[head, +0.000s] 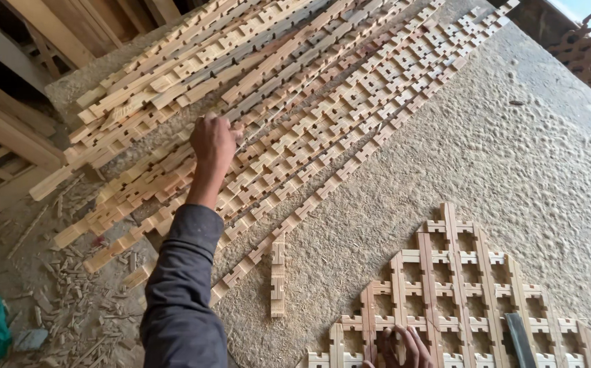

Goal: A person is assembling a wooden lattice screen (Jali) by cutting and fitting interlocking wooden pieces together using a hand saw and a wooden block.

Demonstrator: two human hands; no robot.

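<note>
Left hand (212, 142) reaches far into the pile of notched wooden strips (268, 116) on the table (513, 157), fingers curled, grip hidden. Right hand (401, 347), half cut off, rests flat on the near lattice panel (459, 286).

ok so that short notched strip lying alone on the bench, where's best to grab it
Probably pinch the short notched strip across its two long edges near the middle, coming straight down from above. It lies flat and alone on the rough bench top, clear of the strip pile where the left hand reaches and of the lattice panel under the right hand.
</note>
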